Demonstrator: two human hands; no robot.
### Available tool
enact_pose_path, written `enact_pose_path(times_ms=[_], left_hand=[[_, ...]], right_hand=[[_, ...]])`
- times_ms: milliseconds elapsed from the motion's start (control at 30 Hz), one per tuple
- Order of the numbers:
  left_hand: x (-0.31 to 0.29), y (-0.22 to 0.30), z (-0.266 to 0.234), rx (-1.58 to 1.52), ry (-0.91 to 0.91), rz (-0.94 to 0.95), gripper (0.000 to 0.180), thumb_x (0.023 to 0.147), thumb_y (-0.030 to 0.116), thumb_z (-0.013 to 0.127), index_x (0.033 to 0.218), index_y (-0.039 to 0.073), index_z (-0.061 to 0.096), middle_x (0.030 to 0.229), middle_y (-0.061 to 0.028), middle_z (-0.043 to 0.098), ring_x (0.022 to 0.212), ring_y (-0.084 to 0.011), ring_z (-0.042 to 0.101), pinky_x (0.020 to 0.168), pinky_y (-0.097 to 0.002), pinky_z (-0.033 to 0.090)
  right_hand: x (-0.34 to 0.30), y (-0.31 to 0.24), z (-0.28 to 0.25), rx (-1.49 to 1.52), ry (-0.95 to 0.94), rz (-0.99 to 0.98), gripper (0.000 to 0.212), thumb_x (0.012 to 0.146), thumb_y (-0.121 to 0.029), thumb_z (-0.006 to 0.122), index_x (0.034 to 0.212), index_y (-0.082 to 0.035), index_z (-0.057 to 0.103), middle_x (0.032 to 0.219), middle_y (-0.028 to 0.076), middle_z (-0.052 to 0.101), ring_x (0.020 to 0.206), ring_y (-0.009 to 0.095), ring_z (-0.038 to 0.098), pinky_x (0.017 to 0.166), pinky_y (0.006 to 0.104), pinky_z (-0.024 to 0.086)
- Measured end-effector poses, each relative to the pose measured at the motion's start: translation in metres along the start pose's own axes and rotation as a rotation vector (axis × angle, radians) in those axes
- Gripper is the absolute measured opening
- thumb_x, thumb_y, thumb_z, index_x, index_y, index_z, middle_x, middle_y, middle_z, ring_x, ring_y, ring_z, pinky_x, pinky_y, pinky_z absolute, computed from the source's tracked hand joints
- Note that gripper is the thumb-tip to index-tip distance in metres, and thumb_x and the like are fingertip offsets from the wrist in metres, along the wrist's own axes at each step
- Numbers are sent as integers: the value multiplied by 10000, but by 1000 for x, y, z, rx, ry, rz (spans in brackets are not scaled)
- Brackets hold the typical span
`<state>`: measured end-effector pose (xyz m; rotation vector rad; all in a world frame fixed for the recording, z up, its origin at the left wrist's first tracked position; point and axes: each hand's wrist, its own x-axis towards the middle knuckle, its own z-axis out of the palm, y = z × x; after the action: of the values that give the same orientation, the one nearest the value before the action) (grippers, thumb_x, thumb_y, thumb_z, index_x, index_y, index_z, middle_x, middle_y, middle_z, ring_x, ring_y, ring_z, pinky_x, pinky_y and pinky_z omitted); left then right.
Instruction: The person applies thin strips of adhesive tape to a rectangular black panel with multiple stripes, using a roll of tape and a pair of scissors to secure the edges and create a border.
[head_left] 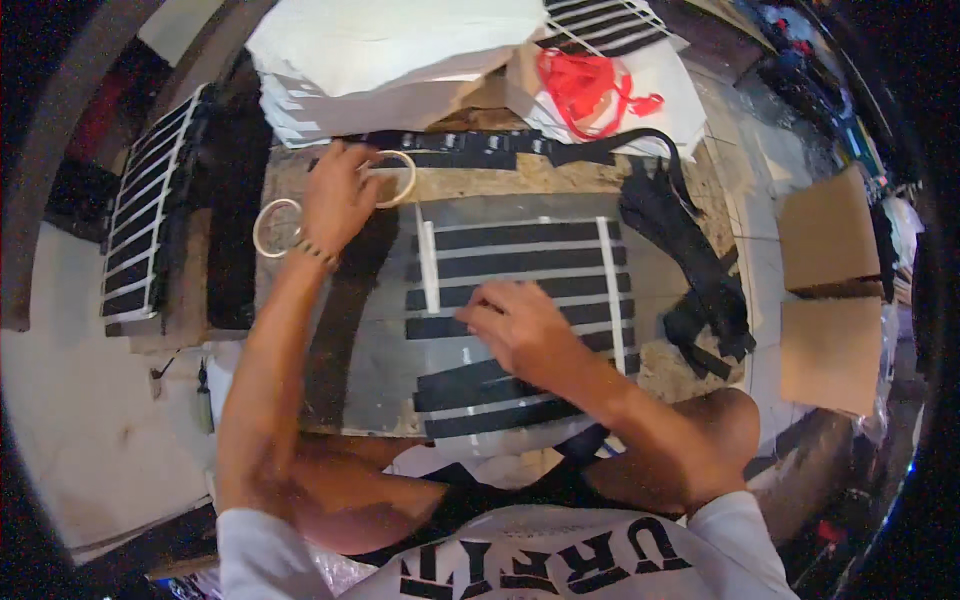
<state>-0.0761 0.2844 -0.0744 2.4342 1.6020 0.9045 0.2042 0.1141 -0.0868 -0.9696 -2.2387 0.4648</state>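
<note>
Strips [520,262] are pinned flat under the right hand [520,325], fingers spread, gripping nothing. A tape roll [392,178] is pinched by the left hand [338,195]; tape probably gets pulled next.

Two flat brown cardboard boxes [830,300] lie on the floor at the right, one just behind the other, both plain and roughly square. At the far right edge of the worktop a white plastic bag [660,85] lies with red handles [585,85] bunched on top of it. Beside it, at the far middle, stands a tall stack of white sheets [380,60], slightly fanned at its left side. No labels, signs or screens can be made out.
</note>
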Motion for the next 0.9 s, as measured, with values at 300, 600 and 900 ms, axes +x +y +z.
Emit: enact_pose_path(times_ms=[300, 600, 900], left_hand=[[-123, 95, -60, -194, -480, -235, 216, 852, 118, 858, 1005, 9, 751, 975, -166, 724, 845, -334, 744, 752, -416, 590], [-131, 96, -47, -92, -422, -165, 272, 812, 173, 903, 1009, 19, 794, 935, -139, 701, 784, -316, 709, 711, -411, 563], [-131, 99, -47, -129, -435, -242, 178, 828, 130, 882, 935, 25, 786, 863, -131, 694, 744, -281, 691, 683, -387, 542]], right_hand=[[-48, 68, -147, -158, -342, 356, 143, 858, -52, 791, 979, -12, 725, 914, 145, 651, 864, 361, 673, 755, 447, 547], [-80, 77, -127, 18, -214, 323, 134, 894, -69, 757, 1008, -1, 766, 944, 183, 685, 919, 398, 680, 797, 487, 551], [-71, 70, -130, -41, -261, 301, 69, 898, -28, 770, 948, 6, 737, 890, 158, 627, 849, 365, 643, 724, 452, 520]])
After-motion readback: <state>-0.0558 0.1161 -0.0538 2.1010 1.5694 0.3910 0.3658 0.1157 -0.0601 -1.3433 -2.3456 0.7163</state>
